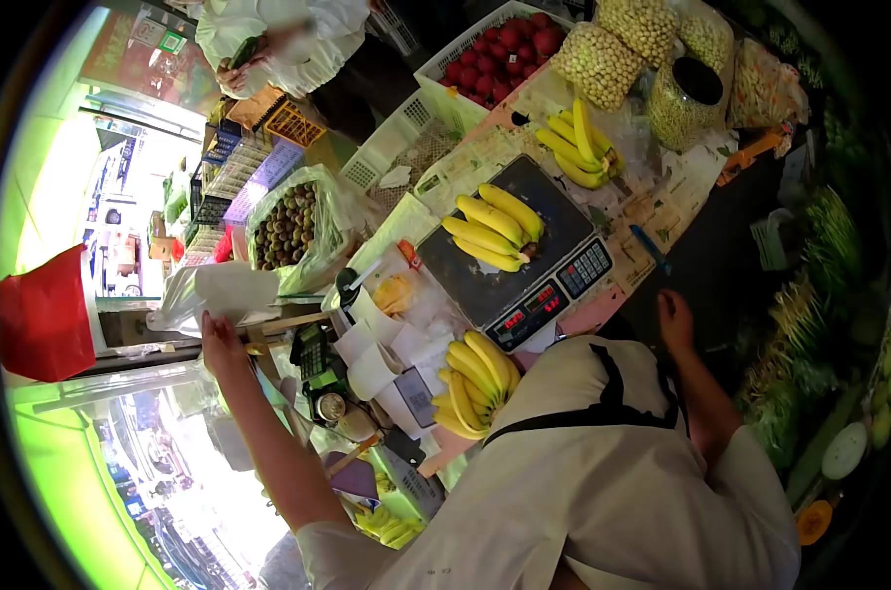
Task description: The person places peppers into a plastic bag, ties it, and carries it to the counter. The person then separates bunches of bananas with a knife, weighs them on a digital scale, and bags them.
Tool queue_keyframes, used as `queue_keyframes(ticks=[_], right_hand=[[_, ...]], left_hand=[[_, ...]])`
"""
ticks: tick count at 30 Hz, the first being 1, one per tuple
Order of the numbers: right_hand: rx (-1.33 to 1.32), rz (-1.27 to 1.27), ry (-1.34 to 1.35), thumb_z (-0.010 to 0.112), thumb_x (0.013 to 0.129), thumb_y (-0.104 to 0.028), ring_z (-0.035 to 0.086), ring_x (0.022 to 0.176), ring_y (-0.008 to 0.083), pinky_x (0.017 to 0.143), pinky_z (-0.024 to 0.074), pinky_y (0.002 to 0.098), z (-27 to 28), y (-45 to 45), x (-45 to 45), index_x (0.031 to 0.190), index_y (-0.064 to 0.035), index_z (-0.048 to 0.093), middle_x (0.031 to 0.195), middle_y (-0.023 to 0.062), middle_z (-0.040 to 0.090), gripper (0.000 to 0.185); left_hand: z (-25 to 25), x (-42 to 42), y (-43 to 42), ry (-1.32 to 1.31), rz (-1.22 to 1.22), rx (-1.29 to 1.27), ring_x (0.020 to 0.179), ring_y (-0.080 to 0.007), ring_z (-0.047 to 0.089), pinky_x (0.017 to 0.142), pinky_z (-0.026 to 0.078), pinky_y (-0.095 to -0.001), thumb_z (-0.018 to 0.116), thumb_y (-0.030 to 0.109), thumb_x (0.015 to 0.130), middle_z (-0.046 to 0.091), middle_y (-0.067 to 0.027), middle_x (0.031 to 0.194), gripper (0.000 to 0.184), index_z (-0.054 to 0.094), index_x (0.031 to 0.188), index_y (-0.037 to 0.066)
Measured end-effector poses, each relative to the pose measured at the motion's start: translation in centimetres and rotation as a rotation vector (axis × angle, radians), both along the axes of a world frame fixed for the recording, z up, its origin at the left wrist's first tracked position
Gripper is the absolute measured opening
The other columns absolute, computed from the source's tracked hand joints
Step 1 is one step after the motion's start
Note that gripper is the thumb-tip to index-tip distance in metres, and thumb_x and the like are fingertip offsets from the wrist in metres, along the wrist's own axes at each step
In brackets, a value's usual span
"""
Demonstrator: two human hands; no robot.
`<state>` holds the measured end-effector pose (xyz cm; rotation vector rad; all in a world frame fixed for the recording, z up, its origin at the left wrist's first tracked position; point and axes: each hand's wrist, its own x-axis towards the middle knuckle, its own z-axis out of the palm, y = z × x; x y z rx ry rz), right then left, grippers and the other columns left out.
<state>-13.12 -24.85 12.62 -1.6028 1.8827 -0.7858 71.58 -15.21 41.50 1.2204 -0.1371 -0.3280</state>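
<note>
My left hand [222, 346] reaches out to the left, its fingertips at the lower edge of a white plastic bag [231, 287]. Whether the fingers grip the bag is too small to tell. Off to the right, beside the apron, my right hand [674, 320] hangs loosely with nothing visible in it. Between them is a black digital scale [455, 280] with lit red figures. A bunch of bananas [489, 224] lies on its plate. Another banana bunch [480, 374] sits below the scale, close to my body, and further bananas [581, 147] rest beyond it.
Beyond the scale stand a crate of red fruit [504, 57] and bags of pale round produce [596, 67]. A bag of dark round fruit [286, 224] is at left, near a red container [47, 313]. Leafy greens [829, 246] line the right side. A person [278, 44] stands opposite.
</note>
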Motion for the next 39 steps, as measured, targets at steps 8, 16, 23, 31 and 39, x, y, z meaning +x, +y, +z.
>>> queue_keyframes(ticks=[8,16,23,31,39], right_hand=[[0.072,-0.007,0.091,0.065,0.096,-0.030,0.067,0.096,0.0320,0.083,0.0526,0.0389,-2.1,2.7,-0.6,0.110,-0.0073,0.070,0.105,0.0151,0.068,0.027],[0.018,-0.017,0.046,0.064,0.096,-0.028,0.066,0.094,0.0355,0.081,0.0521,0.0427,-1.9,2.7,-0.1,0.105,-0.0061,0.069,0.102,0.0174,0.066,0.025],[0.017,0.067,0.154,0.056,0.102,-0.030,0.065,0.091,0.0377,0.079,0.0508,0.0458,-8.8,4.2,-2.7,0.101,-0.0035,0.068,0.099,0.0203,0.066,0.030],[0.120,0.323,0.136,0.051,0.106,-0.030,0.056,0.078,0.0329,0.073,0.0464,0.0426,-6.5,2.6,-3.9,0.094,0.0039,0.060,0.085,0.0209,0.057,0.037],[0.052,0.260,0.116,0.051,0.107,-0.027,0.063,0.087,0.0266,0.079,0.0482,0.0397,-5.1,1.1,-3.3,0.107,0.0033,0.064,0.094,0.0203,0.065,0.033]], left_hand=[[-2.9,7.3,2.7,-0.958,0.106,0.858,0.088,-0.0241,0.068,0.076,0.061,-0.0310,0.067,0.013,0.095,0.066,-0.0139,0.103,0.030,0.064,0.119,-0.005],[0.6,3.1,0.1,-0.050,0.244,0.177,0.081,-0.0222,0.068,0.066,0.063,-0.0299,0.066,0.010,0.093,0.068,-0.0118,0.096,0.020,0.064,0.102,-0.008],[1.1,-0.1,1.6,-0.240,0.159,0.336,0.057,-0.0162,0.060,0.048,0.050,-0.0283,0.068,0.012,0.087,0.063,-0.0053,0.073,0.010,0.067,0.094,0.004],[3.6,-4.8,0.5,-0.212,0.100,0.394,0.067,-0.0202,0.068,0.055,0.058,-0.0305,0.073,0.017,0.087,0.067,-0.0114,0.091,0.033,0.063,0.111,-0.004],[3.2,-5.4,0.7,-0.352,0.179,0.396,0.056,-0.0131,0.061,0.052,0.049,-0.0278,0.067,0.020,0.093,0.070,-0.0083,0.082,0.026,0.069,0.104,-0.003]])
